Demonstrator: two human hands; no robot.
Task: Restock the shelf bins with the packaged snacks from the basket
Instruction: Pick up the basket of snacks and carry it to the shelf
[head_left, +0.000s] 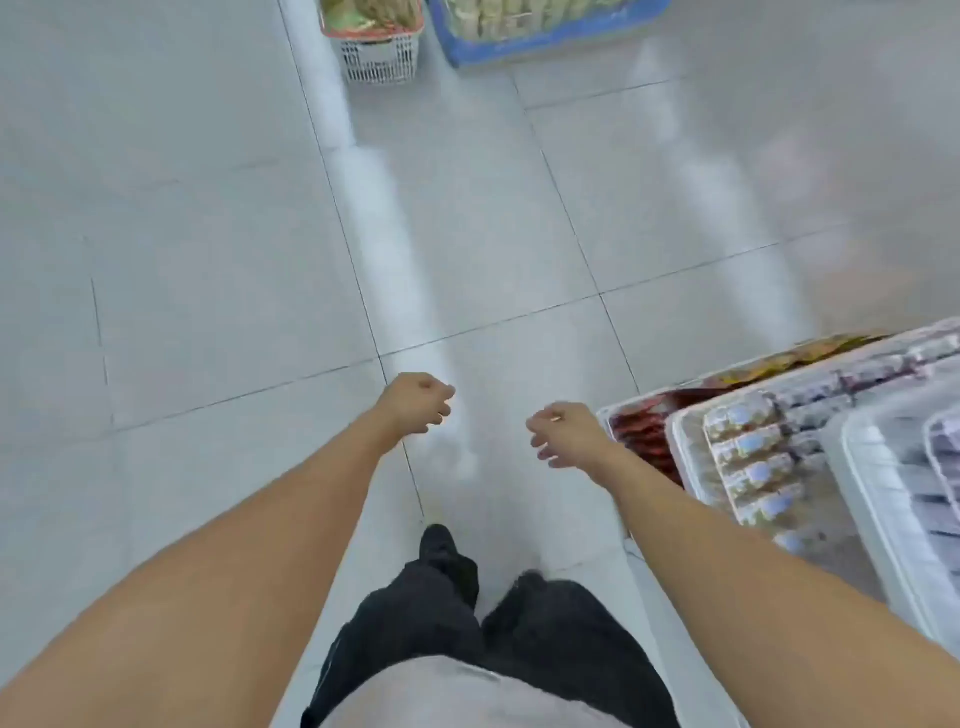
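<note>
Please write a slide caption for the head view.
Empty left hand and right hand over tiled floor; snack baskets ahead, shelf bins right.

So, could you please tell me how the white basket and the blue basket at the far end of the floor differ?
The white basket has open lattice walls and a reddish rim; the blue basket looks solid-walled. The white basket is narrower and stands left of the wider blue basket. The white basket holds green and tan packets, the blue basket pale yellowish ones. Both stand on the tiled floor, full of packaged snacks and cut off by the frame's top edge.
</note>
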